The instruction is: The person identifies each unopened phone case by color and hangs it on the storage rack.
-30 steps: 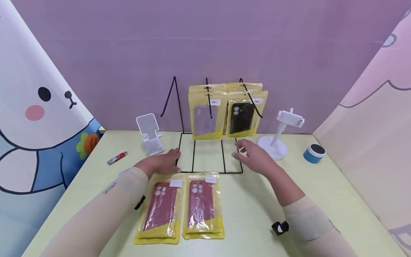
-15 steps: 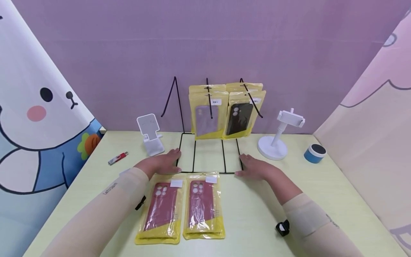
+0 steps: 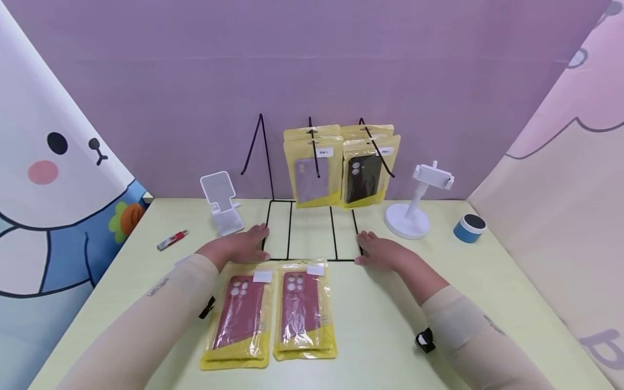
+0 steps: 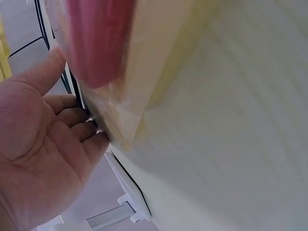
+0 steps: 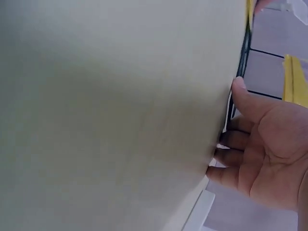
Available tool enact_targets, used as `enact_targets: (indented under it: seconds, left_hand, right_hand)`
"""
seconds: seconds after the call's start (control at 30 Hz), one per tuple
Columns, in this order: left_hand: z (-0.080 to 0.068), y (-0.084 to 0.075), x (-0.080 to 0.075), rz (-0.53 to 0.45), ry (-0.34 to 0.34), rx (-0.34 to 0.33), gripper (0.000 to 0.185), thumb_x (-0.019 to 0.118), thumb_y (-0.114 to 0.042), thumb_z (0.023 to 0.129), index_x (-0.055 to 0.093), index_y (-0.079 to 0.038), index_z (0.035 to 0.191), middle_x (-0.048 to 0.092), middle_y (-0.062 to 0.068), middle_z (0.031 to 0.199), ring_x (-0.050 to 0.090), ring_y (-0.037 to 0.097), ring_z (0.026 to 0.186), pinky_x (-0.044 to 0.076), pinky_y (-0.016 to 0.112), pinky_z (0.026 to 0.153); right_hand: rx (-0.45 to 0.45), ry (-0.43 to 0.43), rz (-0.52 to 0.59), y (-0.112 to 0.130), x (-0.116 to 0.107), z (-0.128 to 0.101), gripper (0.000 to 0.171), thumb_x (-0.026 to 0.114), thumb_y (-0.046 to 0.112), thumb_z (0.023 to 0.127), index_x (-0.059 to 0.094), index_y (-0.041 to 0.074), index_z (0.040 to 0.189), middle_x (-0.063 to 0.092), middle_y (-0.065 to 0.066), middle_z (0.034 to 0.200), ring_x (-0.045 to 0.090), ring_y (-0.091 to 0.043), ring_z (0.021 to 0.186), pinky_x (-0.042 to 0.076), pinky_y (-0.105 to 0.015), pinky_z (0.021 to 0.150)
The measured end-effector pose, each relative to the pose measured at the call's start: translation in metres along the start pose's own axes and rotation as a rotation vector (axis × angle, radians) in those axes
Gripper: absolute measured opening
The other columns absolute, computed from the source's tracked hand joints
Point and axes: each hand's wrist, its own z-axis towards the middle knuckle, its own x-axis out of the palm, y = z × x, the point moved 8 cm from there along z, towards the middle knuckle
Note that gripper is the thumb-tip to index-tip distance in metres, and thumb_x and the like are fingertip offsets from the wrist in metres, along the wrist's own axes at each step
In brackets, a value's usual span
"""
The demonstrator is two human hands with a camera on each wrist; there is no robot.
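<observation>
A black wire display rack (image 3: 312, 230) stands mid-table. The left hand (image 3: 241, 246) and right hand (image 3: 382, 253) lie with relaxed fingers against its base sides, gripping nothing. Two red phone cases (image 3: 270, 314) lie nearer; two packets hang on the rack's far hooks. Two white phone stands flank it. The table (image 3: 487, 281) is pale green, with a purple wall behind.

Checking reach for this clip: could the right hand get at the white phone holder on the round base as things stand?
Probably yes. The right hand rests at the wire rack's right edge, and the white phone holder stands just beyond it with bare table between.
</observation>
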Motion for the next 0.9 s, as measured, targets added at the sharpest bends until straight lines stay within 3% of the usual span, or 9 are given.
enact_targets:
  seconds: [0.2,0.37,0.43,0.5,0.57,0.63,0.7,0.9]
  left_hand:
    - [-0.003,0.002,-0.004,-0.013,-0.034,-0.010,0.080,0.057,-0.042,0.097,0.018,-0.004,0.157,0.010,0.023,0.163,0.012,0.041,0.149,0.017,0.053,0.121]
    - [-0.007,-0.013,-0.007,0.057,-0.080,0.041,0.068,0.057,-0.039,0.098,0.033,-0.005,0.152,0.018,0.022,0.162,0.020,0.041,0.148,0.023,0.053,0.120]
    - [-0.010,-0.023,-0.010,0.093,-0.139,0.071,0.058,0.057,-0.037,0.098,0.045,-0.006,0.146,0.032,0.020,0.157,0.030,0.039,0.145,0.030,0.052,0.117]
    - [-0.013,-0.034,-0.016,0.110,-0.223,0.094,0.042,0.057,-0.036,0.098,0.060,-0.009,0.131,0.055,0.015,0.141,0.050,0.033,0.131,0.042,0.049,0.108]
    - [-0.015,-0.046,-0.020,0.103,-0.298,0.109,0.025,0.060,-0.034,0.097,0.069,-0.014,0.109,0.068,0.005,0.113,0.063,0.024,0.106,0.052,0.043,0.093]
    - [-0.017,-0.056,-0.020,0.095,-0.336,0.111,0.015,0.063,-0.033,0.095,0.066,-0.019,0.089,0.067,-0.004,0.087,0.061,0.015,0.081,0.053,0.037,0.076]
    - [-0.017,-0.065,-0.015,0.109,-0.324,0.111,0.018,0.065,-0.034,0.093,0.061,-0.022,0.080,0.060,-0.008,0.075,0.054,0.012,0.069,0.048,0.033,0.066]
    - [-0.016,-0.082,0.002,0.180,-0.259,0.087,0.022,0.068,-0.033,0.090,0.057,-0.020,0.077,0.056,-0.007,0.073,0.050,0.013,0.064,0.046,0.033,0.062]
  right_hand:
    - [0.015,0.029,-0.030,0.003,0.001,0.004,0.078,0.049,0.041,0.102,0.017,-0.007,0.153,0.013,-0.027,0.160,0.011,-0.043,0.149,0.022,-0.054,0.120]
    - [0.031,0.036,-0.032,0.002,0.003,0.003,0.077,0.048,0.040,0.102,0.015,-0.007,0.154,0.011,-0.027,0.161,0.009,-0.043,0.149,0.022,-0.054,0.120]
    - [0.036,0.038,-0.029,0.001,0.004,0.002,0.077,0.047,0.041,0.102,0.015,-0.006,0.154,0.010,-0.027,0.161,0.008,-0.043,0.150,0.021,-0.054,0.120]
    - [0.040,0.040,-0.026,0.000,0.004,0.001,0.078,0.047,0.042,0.102,0.014,-0.005,0.154,0.009,-0.026,0.162,0.008,-0.042,0.150,0.021,-0.053,0.120]
    - [0.041,0.038,-0.024,-0.001,0.004,0.001,0.078,0.047,0.042,0.102,0.014,-0.005,0.154,0.009,-0.026,0.162,0.008,-0.042,0.150,0.021,-0.054,0.120]
    - [0.042,0.036,-0.026,-0.002,0.004,0.001,0.078,0.047,0.042,0.102,0.014,-0.005,0.154,0.010,-0.025,0.162,0.008,-0.042,0.150,0.022,-0.054,0.120]
    - [0.038,0.033,-0.029,-0.002,0.003,0.001,0.078,0.047,0.042,0.102,0.014,-0.005,0.154,0.010,-0.026,0.162,0.009,-0.042,0.150,0.022,-0.054,0.120]
    - [0.043,0.006,0.010,-0.004,0.002,0.003,0.080,0.051,0.045,0.100,0.018,-0.003,0.155,0.015,-0.026,0.161,0.015,-0.042,0.149,0.026,-0.055,0.118]
